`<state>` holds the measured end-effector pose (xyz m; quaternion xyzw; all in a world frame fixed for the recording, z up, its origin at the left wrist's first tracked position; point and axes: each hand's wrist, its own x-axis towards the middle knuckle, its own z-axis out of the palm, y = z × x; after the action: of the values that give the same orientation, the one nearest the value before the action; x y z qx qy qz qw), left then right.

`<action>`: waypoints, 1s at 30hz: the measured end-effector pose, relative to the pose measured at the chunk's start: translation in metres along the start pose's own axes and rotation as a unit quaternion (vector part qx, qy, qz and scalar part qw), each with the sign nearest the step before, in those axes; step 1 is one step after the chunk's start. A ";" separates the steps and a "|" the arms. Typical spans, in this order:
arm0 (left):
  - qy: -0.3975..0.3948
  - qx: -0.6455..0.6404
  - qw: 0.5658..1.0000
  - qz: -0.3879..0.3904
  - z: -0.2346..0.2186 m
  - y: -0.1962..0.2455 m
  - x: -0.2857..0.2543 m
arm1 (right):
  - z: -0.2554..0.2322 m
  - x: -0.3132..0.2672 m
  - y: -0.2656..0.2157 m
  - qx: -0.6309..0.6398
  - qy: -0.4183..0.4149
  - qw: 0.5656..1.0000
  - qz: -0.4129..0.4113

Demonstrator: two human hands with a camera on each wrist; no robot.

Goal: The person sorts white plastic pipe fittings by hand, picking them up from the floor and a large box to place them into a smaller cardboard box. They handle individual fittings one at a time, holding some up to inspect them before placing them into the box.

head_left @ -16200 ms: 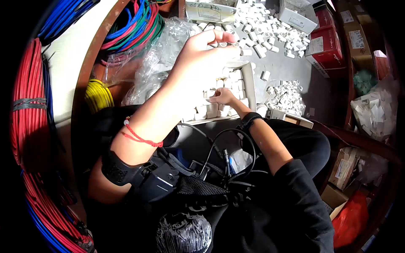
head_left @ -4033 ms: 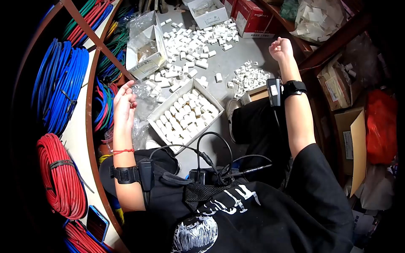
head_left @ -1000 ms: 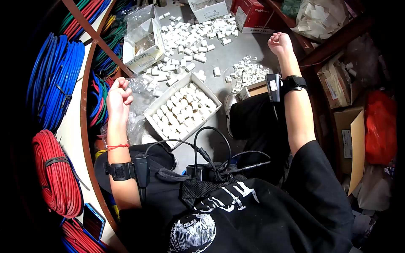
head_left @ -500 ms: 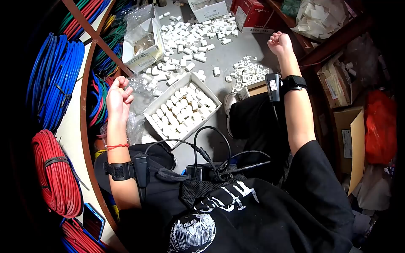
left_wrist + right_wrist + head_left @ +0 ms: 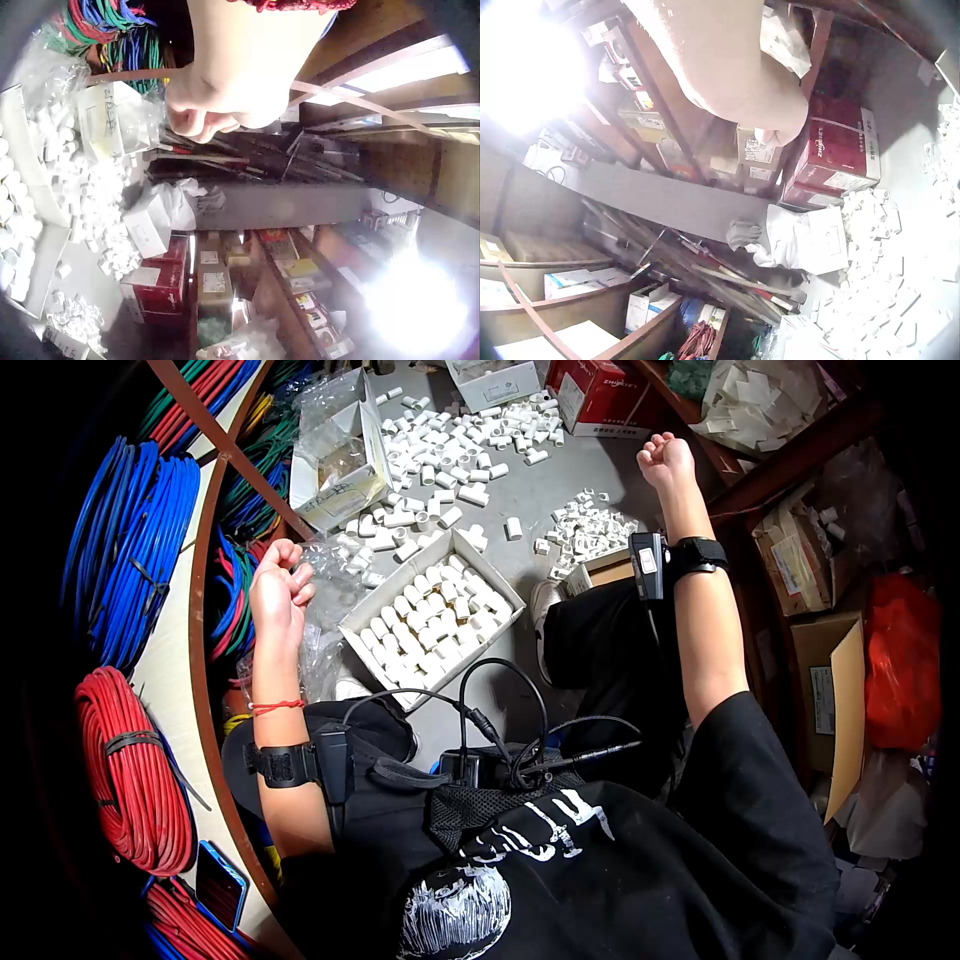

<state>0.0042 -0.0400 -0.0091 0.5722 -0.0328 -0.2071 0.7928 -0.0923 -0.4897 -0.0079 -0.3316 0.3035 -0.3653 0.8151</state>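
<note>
My left hand is raised at the left with its fingers curled in, holding nothing. In the left wrist view the same hand shows bent fingers. My right hand is raised at the upper right, fingers folded toward the palm, and nothing shows in it. Between the hands, on the floor, stands a white cardboard box. Short white plastic pipe fittings lie in rows inside it. Both hands are apart from the box. In the right wrist view the right hand is seen mostly from its wrist side.
Loose white fittings spread over the grey floor behind the box, with a pile of smaller pieces to the right. A white carton, red carton and coiled cables surround the space. Black cables cross my lap.
Sixteen seconds ago both hands were over the box; they are now apart at the sides. Since four seconds ago the left fingers have curled further. Over the last second both hands stay nearly still.
</note>
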 end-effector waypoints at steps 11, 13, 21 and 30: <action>0.026 -0.002 1.000 -0.001 0.005 0.003 -0.001 | 0.004 -0.004 0.000 0.007 0.003 1.000 -0.010; 0.013 0.004 1.000 0.005 0.001 0.001 0.001 | 0.002 -0.004 0.000 0.007 -0.022 1.000 -0.010; 0.006 -0.010 1.000 0.005 -0.006 -0.003 0.004 | 0.006 -0.009 -0.003 -0.036 0.010 0.997 0.063; 0.004 -0.011 1.000 -0.020 -0.001 0.001 0.001 | 0.013 -0.022 -0.004 -0.062 -0.012 0.996 0.058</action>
<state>0.0055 -0.0394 -0.0087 0.5646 -0.0154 -0.2209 0.7951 -0.0960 -0.4701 0.0085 -0.3676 0.3342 -0.2942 0.8164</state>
